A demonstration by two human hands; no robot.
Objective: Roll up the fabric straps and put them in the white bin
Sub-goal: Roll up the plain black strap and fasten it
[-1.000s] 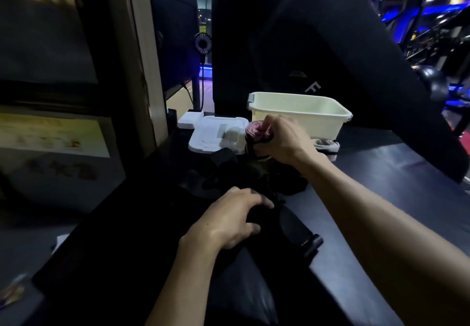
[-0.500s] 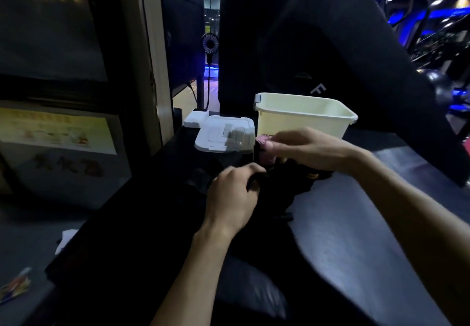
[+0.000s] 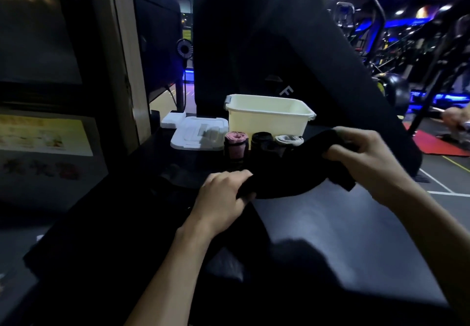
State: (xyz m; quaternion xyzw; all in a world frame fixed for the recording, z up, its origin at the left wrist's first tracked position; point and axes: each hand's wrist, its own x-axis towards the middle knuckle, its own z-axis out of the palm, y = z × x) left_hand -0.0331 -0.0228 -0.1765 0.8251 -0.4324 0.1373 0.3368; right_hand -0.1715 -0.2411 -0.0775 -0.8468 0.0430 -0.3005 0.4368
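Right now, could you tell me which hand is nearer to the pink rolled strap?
The left hand, just below the pink rolled strap, gripping the black strap. The right hand holds that strap's other end, farther right.

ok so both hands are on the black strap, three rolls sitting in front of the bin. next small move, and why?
Probably start rolling from the end in the right hand toward the left hand. The black strap hangs unrolled between both hands, lifted off the dark table. The pink roll, black roll and grey roll already stand before the white bin.
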